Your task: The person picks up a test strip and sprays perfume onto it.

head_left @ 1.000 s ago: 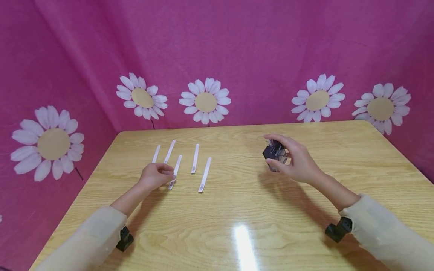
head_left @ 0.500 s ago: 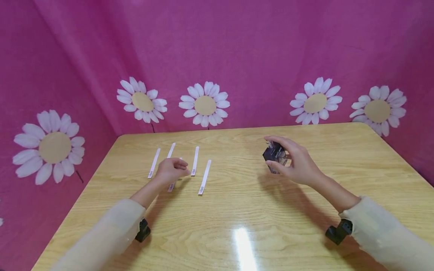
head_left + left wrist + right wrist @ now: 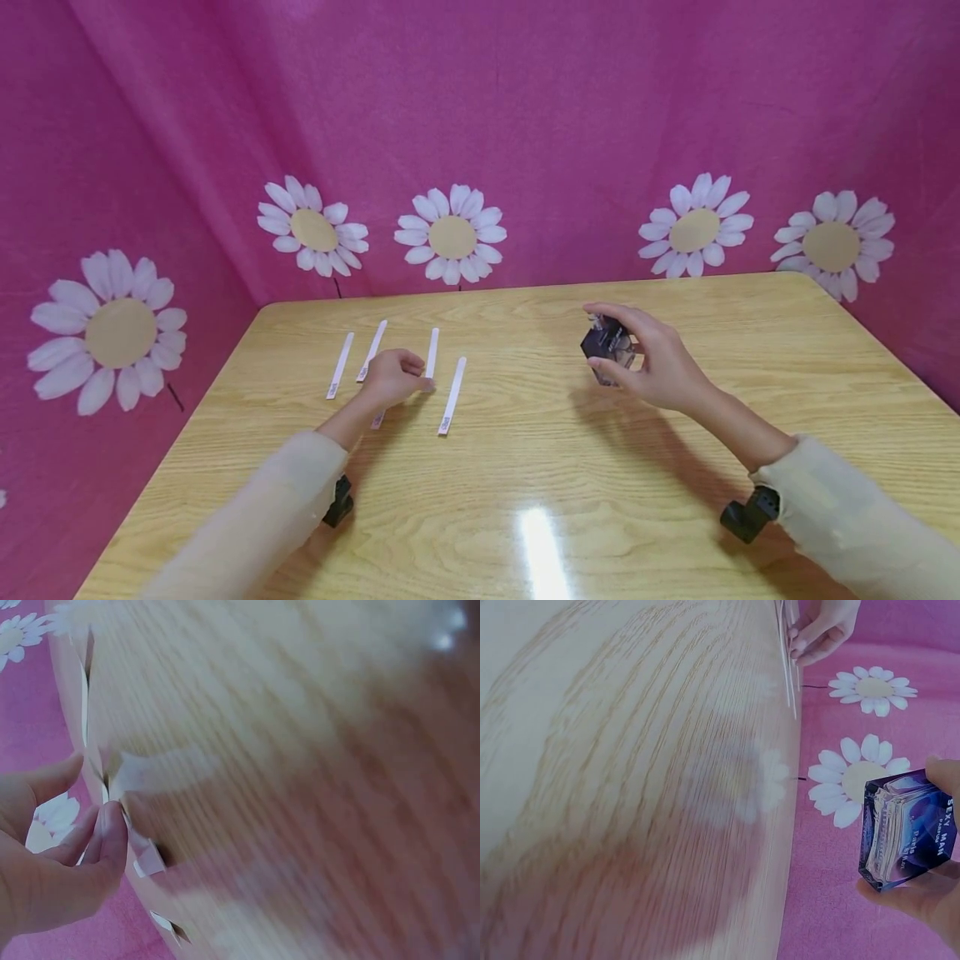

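My left hand [image 3: 393,375] is over a row of several narrow white paper strips, its fingertips right at the lower end of one strip [image 3: 432,350]. In the left wrist view its thumb stands apart from the fingers [image 3: 112,832], close to the strips. Another strip [image 3: 377,420] is mostly hidden under this hand; only its printed lower end shows. On the right, my right hand [image 3: 663,362] holds a dark, faceted perfume bottle [image 3: 909,829] between thumb and fingers, above the table. White lettering on the bottle reads "Sexy Man".
The strips lie roughly parallel on a light wooden table [image 3: 525,442], including one strip [image 3: 452,398] to the right of the left hand and one [image 3: 341,367] to its left. A pink curtain [image 3: 570,133] with daisies stands behind the table's far edge.
My left hand has moved right along the row, from one strip past another to the strip it is at now. My right hand keeps the perfume bottle in about the same place.
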